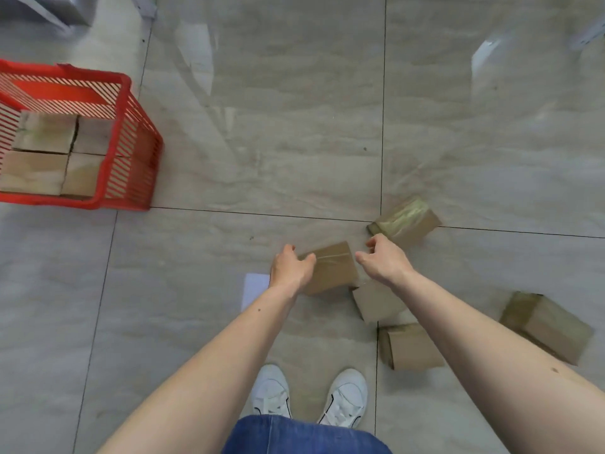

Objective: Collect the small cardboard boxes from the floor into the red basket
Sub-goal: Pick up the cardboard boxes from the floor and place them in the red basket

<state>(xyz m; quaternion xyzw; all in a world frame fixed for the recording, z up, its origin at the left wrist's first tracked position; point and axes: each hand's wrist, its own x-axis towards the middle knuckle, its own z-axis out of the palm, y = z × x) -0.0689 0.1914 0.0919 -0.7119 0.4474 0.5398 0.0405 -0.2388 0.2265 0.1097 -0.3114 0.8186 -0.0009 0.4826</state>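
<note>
A red basket (113, 178) stands on the floor at the far left, with several cardboard boxes (42, 149) packed inside it. A small cardboard box (334, 268) lies on the tiles in front of me. My left hand (289, 268) curls its thumb and fingers round that box's left end. My right hand (384, 260) hovers just off its right end with loosely curled fingers, holding nothing. More boxes lie nearby: a tape-covered one (406, 221), one under my right wrist (376, 301), one by my right foot (409, 347) and one at the far right (546, 326).
A white sheet of paper (254, 290) lies on the floor beside my left wrist. My white shoes (271, 391) stand just behind the boxes. Grey furniture legs (49, 11) show at the top left. Glossy grey tiles stretch between the boxes and the basket.
</note>
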